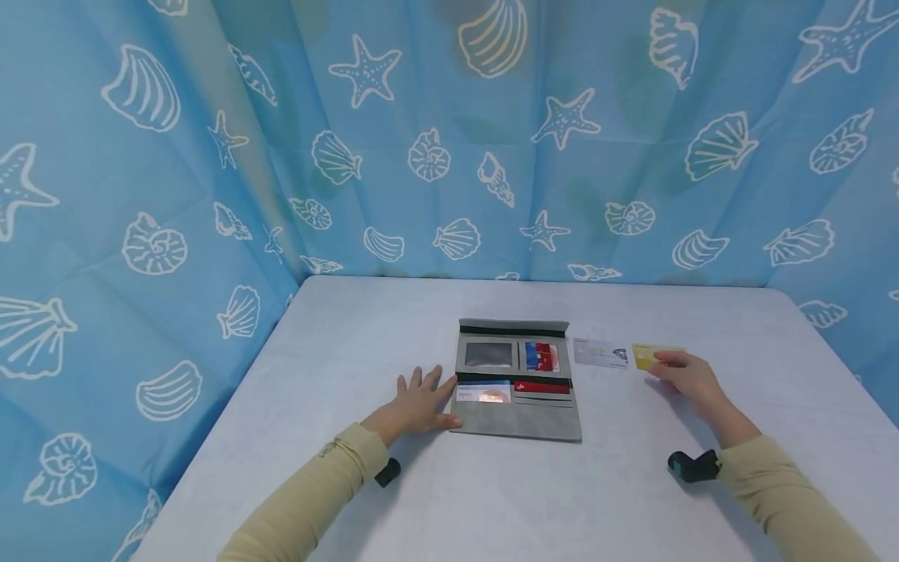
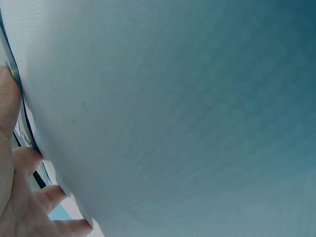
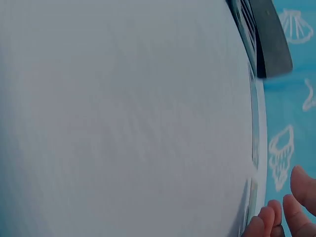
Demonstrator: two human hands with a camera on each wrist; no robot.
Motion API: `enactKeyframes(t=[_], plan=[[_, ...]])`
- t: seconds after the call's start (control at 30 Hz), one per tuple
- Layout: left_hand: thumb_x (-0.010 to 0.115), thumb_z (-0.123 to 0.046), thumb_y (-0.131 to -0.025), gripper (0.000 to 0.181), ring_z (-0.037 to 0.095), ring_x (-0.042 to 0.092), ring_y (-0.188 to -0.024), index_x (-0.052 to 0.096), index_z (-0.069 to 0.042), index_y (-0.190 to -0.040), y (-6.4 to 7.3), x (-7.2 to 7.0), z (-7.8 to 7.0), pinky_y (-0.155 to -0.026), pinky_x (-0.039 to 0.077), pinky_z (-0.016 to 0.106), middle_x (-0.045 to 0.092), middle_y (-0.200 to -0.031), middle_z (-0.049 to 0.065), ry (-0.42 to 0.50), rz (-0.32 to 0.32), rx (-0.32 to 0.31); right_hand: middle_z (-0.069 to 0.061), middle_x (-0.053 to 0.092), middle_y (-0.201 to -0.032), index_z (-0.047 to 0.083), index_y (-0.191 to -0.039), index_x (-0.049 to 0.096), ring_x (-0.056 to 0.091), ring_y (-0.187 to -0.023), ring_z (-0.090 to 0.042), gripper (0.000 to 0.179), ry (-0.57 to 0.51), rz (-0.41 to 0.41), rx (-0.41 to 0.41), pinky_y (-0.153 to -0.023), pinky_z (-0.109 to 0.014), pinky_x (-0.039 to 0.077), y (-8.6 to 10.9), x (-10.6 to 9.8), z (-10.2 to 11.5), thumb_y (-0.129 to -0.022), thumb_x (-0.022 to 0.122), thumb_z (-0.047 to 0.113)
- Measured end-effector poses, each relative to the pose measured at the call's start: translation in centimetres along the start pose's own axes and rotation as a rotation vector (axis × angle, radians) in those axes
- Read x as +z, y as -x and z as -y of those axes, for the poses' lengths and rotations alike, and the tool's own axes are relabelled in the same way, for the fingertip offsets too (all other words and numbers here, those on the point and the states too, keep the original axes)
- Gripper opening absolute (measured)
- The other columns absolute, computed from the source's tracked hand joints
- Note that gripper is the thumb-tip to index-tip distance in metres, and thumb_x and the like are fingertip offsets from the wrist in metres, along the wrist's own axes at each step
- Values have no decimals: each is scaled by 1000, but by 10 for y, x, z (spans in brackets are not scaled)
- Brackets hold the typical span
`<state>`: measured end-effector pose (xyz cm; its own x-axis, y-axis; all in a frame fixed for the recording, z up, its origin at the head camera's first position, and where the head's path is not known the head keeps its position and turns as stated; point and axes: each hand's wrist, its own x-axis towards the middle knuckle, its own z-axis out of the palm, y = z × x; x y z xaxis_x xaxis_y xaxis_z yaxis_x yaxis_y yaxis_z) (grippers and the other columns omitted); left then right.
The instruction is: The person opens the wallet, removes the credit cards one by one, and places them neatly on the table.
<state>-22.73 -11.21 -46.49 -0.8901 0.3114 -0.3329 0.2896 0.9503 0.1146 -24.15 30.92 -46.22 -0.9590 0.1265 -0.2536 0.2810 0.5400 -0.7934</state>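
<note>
A grey wallet lies unfolded on the table. A pale card and a red card show in its lower slots, and a blue-and-red card in an upper slot. My left hand has its fingers spread, with thumb and index finger touching the wallet's left edge. To the wallet's right lie a silver card and a yellow card. My right hand is over the yellow card's right part, covering some of it. In the right wrist view its thumb and fingers stand apart.
The white-covered table ends at the back against a blue curtain printed with shells and starfish. A dark wrist camera sits below the right wrist, another by the left.
</note>
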Motion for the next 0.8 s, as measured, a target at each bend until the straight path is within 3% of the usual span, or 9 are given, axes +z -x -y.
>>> enactKeyframes(t=[0.23,0.43,0.63,0.8], plan=[[50,-64,-81,80,43,7,-137,25,-24,-146,0,0,1,-106,8,61,14,-153,10,5,2,-2,-25,51,-117,-9,-129,42,51,-80,-15,54,14,55,-77,-62,-19,44,8,24,19,-90,58,25],[49,-64,-80,80,43,8,-137,25,-24,-146,0,-1,1,-106,8,61,14,-153,10,0,2,2,-24,56,-114,-6,-125,47,53,-86,-21,47,10,117,-80,-68,-21,46,14,45,35,-90,59,23],[50,-64,-80,81,42,7,-138,25,-24,-146,-1,1,2,-106,8,60,13,-153,10,2,1,4,-19,61,-105,-6,-121,50,53,-81,-20,41,12,149,-89,-66,-23,45,15,61,43,-89,59,19],[50,-65,-80,81,42,7,-138,24,-25,-146,-1,1,2,-107,8,60,13,-153,10,3,-1,1,-20,60,-107,-5,-119,53,53,-79,-19,39,30,169,-82,-65,-22,45,13,72,48,-88,60,18]])
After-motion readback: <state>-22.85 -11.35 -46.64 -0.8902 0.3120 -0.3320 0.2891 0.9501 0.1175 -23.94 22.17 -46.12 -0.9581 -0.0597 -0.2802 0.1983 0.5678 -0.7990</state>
